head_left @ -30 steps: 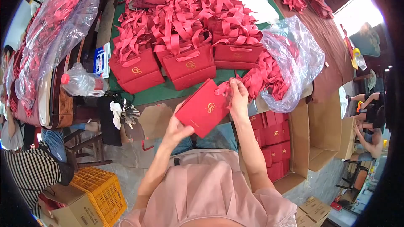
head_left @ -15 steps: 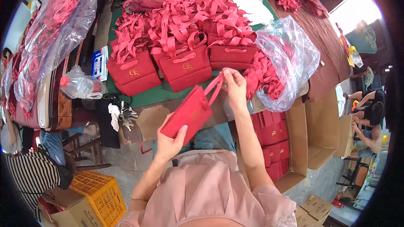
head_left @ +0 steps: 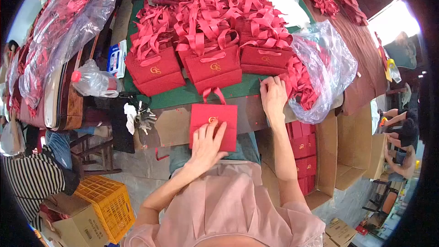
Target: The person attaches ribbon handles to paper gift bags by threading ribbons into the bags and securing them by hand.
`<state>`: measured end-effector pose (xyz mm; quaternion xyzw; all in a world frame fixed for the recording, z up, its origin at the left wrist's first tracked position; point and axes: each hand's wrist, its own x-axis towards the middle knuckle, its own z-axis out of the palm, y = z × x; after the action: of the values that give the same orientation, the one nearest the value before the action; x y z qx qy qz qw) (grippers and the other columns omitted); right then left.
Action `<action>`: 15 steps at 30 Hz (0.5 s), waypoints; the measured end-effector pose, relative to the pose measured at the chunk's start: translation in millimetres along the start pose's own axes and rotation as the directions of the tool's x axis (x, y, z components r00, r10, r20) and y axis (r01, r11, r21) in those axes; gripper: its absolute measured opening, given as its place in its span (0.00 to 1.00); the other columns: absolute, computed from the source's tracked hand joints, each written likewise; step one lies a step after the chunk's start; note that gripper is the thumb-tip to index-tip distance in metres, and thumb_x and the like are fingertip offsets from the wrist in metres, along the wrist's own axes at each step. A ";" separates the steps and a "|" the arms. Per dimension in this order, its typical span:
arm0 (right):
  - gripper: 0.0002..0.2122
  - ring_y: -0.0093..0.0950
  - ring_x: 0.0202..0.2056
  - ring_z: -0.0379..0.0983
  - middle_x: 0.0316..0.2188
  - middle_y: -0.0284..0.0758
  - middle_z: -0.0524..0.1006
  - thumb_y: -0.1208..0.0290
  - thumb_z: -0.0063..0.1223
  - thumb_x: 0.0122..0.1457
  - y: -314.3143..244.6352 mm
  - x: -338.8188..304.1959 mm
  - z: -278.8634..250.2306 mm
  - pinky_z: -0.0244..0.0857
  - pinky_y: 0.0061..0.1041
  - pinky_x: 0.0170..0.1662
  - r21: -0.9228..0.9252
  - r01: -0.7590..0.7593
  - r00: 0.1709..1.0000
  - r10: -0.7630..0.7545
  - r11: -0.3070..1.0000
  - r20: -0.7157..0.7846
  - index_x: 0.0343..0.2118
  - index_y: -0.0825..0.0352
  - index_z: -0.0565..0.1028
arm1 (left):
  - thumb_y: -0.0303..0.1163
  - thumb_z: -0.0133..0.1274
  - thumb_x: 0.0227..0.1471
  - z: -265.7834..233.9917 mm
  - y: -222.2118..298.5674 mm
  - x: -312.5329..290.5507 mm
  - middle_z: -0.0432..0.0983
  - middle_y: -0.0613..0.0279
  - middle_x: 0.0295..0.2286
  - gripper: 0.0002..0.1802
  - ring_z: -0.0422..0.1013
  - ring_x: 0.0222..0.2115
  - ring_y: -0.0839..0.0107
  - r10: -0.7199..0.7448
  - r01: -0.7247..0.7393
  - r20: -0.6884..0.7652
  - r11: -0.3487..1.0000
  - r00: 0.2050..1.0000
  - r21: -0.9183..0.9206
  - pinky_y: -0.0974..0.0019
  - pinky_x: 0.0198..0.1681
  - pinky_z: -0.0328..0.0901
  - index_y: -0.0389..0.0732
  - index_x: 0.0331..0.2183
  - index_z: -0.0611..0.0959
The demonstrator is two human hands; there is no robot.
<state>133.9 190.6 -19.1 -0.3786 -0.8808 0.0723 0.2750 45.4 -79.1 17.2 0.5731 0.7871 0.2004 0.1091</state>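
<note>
A small red paper gift bag (head_left: pixel 228 114) with a gold emblem and a pink ribbon handle lies flat at the near table edge. Over its lower front rests my left hand (head_left: pixel 208 142), palm down, fingers spread. To the right, my right hand (head_left: pixel 273 96) is on the table beside a heap of loose red ribbons (head_left: pixel 302 82); its fingers are bent and close together, and whatever lies under the fingertips is hidden. Beyond the hands, rows of similar red bags (head_left: pixel 215 71) stand on the green tabletop (head_left: pixel 173 101), their ribbon handles tangled above them.
A clear plastic bag (head_left: pixel 327 73) surrounds part of the ribbon heap. Below the table's right side, an open cardboard box (head_left: pixel 325 155) holds several red bags. A plastic bottle (head_left: pixel 93 80), wipes pack (head_left: pixel 117 59) and yellow crate (head_left: pixel 105 206) are at left.
The red bag has come down from a tilted, held position to lie flat at the table edge. My right hand has let go of its ribbon handle and moved right to the table.
</note>
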 end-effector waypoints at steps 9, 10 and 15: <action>0.07 0.39 0.36 0.72 0.29 0.36 0.75 0.77 0.59 0.52 -54.1 -35.3 -34.8 0.61 0.39 0.44 0.223 0.160 0.986 -0.169 0.961 0.018 0.32 0.63 0.71 | 0.36 0.64 0.46 3.8 -32.2 49.8 0.69 0.56 0.50 0.31 0.64 0.48 0.55 -0.043 0.024 -0.202 0.995 0.978 -0.097 0.52 0.47 0.61 0.41 0.52 0.76; 0.08 0.39 0.36 0.72 0.30 0.36 0.76 0.77 0.59 0.52 -61.3 -39.0 -41.2 0.61 0.40 0.46 0.274 0.207 0.975 -0.222 0.939 0.024 0.34 0.63 0.72 | 0.36 0.64 0.45 4.3 -35.7 54.9 0.70 0.57 0.49 0.31 0.64 0.48 0.55 -0.030 0.016 -0.179 0.997 0.983 -0.078 0.53 0.47 0.61 0.41 0.52 0.76; 0.09 0.37 0.34 0.73 0.30 0.35 0.77 0.75 0.61 0.52 -85.1 -67.5 -48.1 0.63 0.37 0.44 0.409 0.119 0.969 -0.196 0.905 0.152 0.36 0.63 0.76 | 0.34 0.67 0.41 5.7 -41.0 64.8 0.72 0.60 0.42 0.29 0.64 0.46 0.56 -0.034 0.019 -0.166 0.996 0.985 -0.091 0.54 0.46 0.60 0.43 0.48 0.79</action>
<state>144.4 79.1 20.8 -0.2337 -0.8977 0.2624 0.2658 -8.2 -27.6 -2.3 0.5384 0.7912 0.2813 0.0705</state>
